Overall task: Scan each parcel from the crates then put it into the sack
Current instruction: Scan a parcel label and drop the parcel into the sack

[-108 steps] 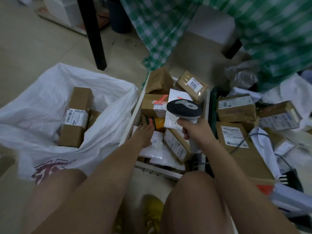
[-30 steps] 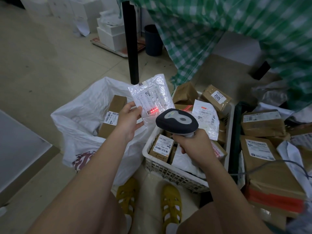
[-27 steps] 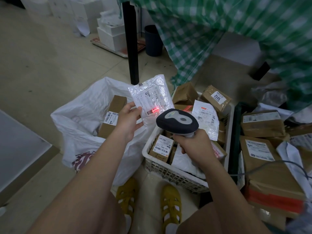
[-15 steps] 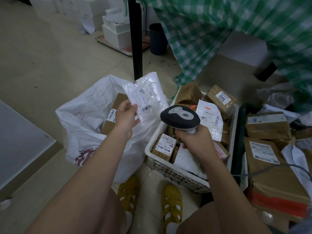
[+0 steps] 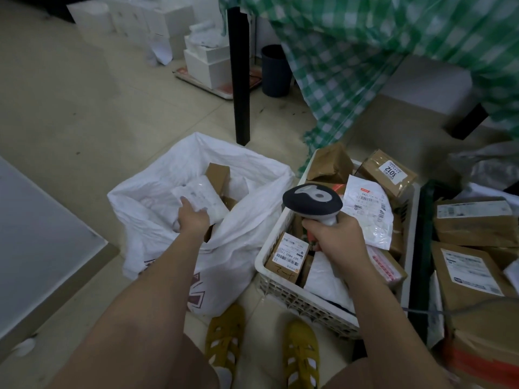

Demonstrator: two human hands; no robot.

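My left hand (image 5: 193, 219) reaches into the open white sack (image 5: 157, 237) and still holds a white plastic mailer parcel (image 5: 202, 199) low inside it, over a brown box (image 5: 217, 176). My right hand (image 5: 334, 235) grips the handle of a grey and black barcode scanner (image 5: 313, 202) above the white crate (image 5: 289, 294). The crate holds several brown boxes and a white labelled mailer (image 5: 369, 213).
A second dark crate (image 5: 424, 248) on the right is piled with brown cartons (image 5: 474, 272). A black table leg (image 5: 238, 71) and green checked cloth (image 5: 351, 60) stand behind. A grey surface edge (image 5: 42, 254) lies left. My yellow sandals (image 5: 224, 338) are below.
My left hand has carried the white mailer from in front of the scanner down and left into the sack. The red scan light is gone. The scanner hand barely moved.
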